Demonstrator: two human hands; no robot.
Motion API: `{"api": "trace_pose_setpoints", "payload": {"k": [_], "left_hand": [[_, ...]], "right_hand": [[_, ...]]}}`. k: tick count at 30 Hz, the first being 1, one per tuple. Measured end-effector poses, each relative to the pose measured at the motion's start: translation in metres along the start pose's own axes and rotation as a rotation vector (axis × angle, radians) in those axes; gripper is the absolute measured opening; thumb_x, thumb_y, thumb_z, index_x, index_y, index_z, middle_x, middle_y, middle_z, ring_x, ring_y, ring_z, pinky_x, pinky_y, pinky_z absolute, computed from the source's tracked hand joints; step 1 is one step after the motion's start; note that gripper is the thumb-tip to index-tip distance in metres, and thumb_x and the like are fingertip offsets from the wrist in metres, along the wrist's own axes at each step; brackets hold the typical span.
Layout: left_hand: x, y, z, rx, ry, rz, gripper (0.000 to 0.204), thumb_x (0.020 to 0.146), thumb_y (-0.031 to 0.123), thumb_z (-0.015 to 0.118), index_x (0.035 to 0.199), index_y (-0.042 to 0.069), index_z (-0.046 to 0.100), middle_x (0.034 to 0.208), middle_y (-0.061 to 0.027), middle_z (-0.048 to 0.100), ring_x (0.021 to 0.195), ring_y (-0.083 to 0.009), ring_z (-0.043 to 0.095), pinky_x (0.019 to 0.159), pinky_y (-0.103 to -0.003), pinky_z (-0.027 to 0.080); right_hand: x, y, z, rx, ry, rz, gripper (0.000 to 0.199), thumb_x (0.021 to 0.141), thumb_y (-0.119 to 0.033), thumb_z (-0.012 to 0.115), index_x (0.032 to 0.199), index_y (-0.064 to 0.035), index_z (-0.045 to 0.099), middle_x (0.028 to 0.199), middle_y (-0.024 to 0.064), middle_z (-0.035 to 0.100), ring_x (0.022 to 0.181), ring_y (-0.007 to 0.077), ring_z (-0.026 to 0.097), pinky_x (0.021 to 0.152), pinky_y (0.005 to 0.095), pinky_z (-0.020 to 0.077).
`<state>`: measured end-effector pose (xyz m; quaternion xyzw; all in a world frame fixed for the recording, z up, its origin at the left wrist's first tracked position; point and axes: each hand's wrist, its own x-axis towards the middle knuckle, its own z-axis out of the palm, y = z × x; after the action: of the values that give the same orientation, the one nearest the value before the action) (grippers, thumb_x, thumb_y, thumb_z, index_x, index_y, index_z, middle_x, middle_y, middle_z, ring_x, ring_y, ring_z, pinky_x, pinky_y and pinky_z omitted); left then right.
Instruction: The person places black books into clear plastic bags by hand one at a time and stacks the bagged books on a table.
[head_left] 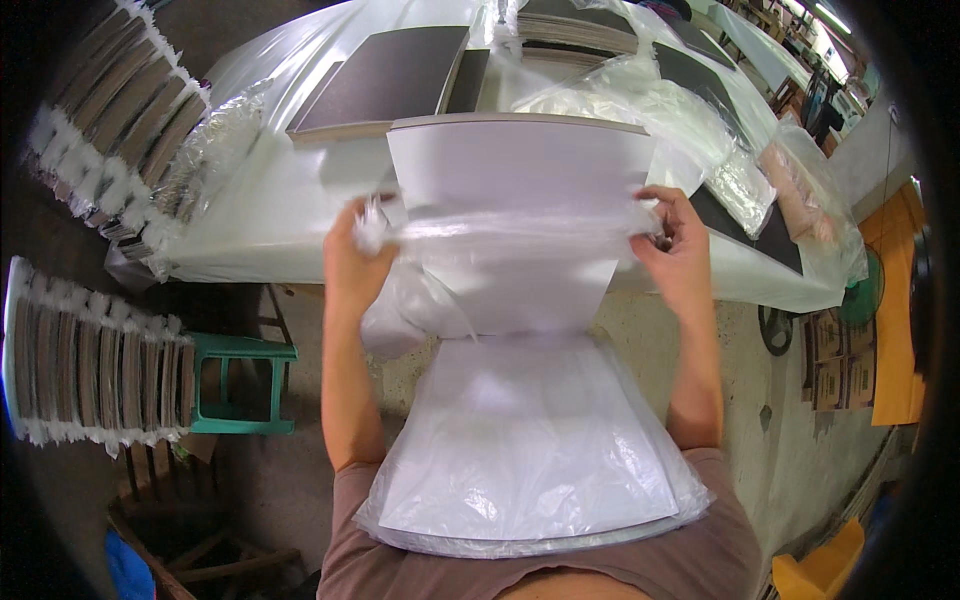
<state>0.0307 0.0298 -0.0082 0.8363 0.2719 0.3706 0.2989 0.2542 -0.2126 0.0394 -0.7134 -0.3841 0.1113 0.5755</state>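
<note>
A white board or stack of boards (520, 160) with a grey upper edge stands tilted against the table edge in front of me. A clear plastic bag (510, 232) is stretched across its face, gathered at both sides. My left hand (360, 245) pinches the bunched plastic at the board's left side. At the right side, my right hand (675, 240) grips the other bunched end between thumb and fingers. Below, a white board in clear plastic (530, 440) lies across my lap. A loose flap of plastic hangs under my left hand.
A table under white plastic sheeting (240, 240) carries dark boards (390, 75) and a heap of clear bags (650, 110). At the left, plastic-wrapped board stacks (100, 355) rise beside a green stool (245, 380). Brown cartons (840, 365) stand at the right.
</note>
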Motion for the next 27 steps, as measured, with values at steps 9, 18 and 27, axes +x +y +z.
{"api": "trace_pose_setpoints", "payload": {"k": [9,18,27], "left_hand": [[0.037,0.041,0.037,0.246,0.421,0.207,0.063,0.051,-0.010,0.057,0.108,0.017,0.055,0.101,-0.0066,0.050,0.070,-0.0204,0.055,0.061,-0.030,0.045],[0.002,0.024,-0.018,-0.380,0.089,0.132,0.025,0.061,-0.001,0.054,0.085,-0.002,0.058,0.082,-0.0094,0.061,0.072,-0.0172,0.056,0.068,-0.027,0.045],[0.022,-0.025,-0.002,-0.571,-0.511,-0.490,0.037,0.077,0.015,0.053,0.110,0.000,0.049,0.099,-0.0099,0.056,0.079,-0.0153,0.054,0.066,-0.027,0.043]], "right_hand": [[0.042,0.017,0.011,-0.535,0.475,-0.313,0.067,0.050,0.016,0.047,0.108,-0.0164,0.055,0.092,0.0079,0.039,0.068,0.0178,0.046,0.055,0.0265,0.0405],[0.006,-0.004,0.004,-0.336,0.418,-0.543,0.033,0.053,0.018,0.043,0.079,0.0008,0.055,0.076,0.0059,0.053,0.070,0.0121,0.053,0.062,0.0207,0.0423],[-0.002,0.006,-0.035,0.989,-0.278,0.333,0.046,0.066,-0.013,0.066,0.107,-0.0049,0.048,0.099,0.0058,0.055,0.089,0.0155,0.052,0.076,0.0268,0.0401]]}}
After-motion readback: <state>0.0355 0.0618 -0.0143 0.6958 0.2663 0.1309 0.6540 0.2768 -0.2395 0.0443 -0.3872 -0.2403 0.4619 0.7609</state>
